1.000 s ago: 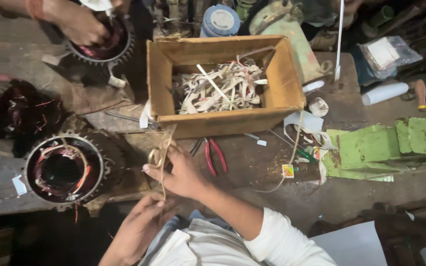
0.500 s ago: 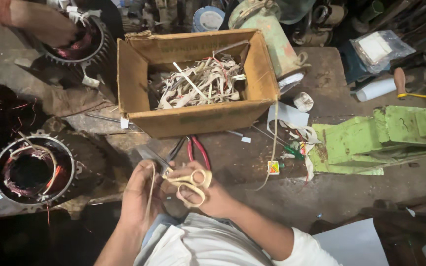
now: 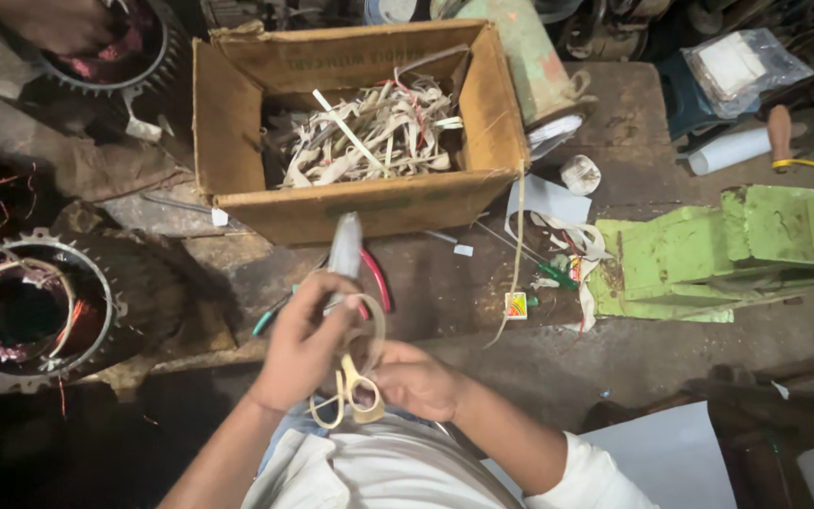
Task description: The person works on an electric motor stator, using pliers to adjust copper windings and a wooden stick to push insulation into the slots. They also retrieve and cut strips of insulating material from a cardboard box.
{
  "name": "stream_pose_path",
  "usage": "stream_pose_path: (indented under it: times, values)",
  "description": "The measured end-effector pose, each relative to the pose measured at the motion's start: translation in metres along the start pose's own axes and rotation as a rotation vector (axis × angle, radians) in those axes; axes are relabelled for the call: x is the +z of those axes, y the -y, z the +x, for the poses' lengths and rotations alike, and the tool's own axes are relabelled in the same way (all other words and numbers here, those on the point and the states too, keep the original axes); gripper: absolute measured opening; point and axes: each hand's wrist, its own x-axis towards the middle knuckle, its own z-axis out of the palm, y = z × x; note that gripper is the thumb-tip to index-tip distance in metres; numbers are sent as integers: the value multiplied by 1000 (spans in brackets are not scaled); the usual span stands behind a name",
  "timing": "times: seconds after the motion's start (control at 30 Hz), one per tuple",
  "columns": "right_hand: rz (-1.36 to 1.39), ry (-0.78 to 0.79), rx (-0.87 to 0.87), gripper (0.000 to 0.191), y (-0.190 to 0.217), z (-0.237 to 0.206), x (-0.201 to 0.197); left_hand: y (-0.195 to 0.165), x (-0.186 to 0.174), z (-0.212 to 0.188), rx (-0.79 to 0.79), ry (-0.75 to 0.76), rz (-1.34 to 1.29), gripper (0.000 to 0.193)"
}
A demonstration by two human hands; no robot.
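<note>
Nearest, the right hand (image 3: 416,380) grips yellow-handled scissors (image 3: 350,391), fingers curled around the handles. Just left, the left hand (image 3: 305,341) pinches a pale strip (image 3: 344,247) that stands upright between its fingers. Behind them lie red-handled pliers (image 3: 376,278). Farther off sits a cardboard box (image 3: 237,141) of strips; a wound motor ring (image 3: 35,306) lies at the left.

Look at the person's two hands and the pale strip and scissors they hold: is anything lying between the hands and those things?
Nothing visible does. The left hand already grips the pale flat strip, which sticks up towards the brown cardboard box. The right hand already holds the cream-handled scissors, directly beside it.
</note>
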Motion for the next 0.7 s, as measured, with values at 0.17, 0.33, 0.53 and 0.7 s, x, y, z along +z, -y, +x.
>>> stream_pose_path:
  times: [0.17, 0.33, 0.53, 0.7]
  values:
    - [-234, -29, -51, 40, -7, -17, -16, -36, 28, 22, 141, 149, 150, 11]
    - [-586, -376, -218, 28, -6, -34, -23, -35, 26, 20, 474, 208, 127, 9]
    - [-1041, -747, -225, 20, 4, -84, -51, 30, -19, 25, -136, -206, -151, 5]
    - [-1033, -531, 60, 20, -23, -84, -63, 51, -22, 21, -78, -246, 244, 14]
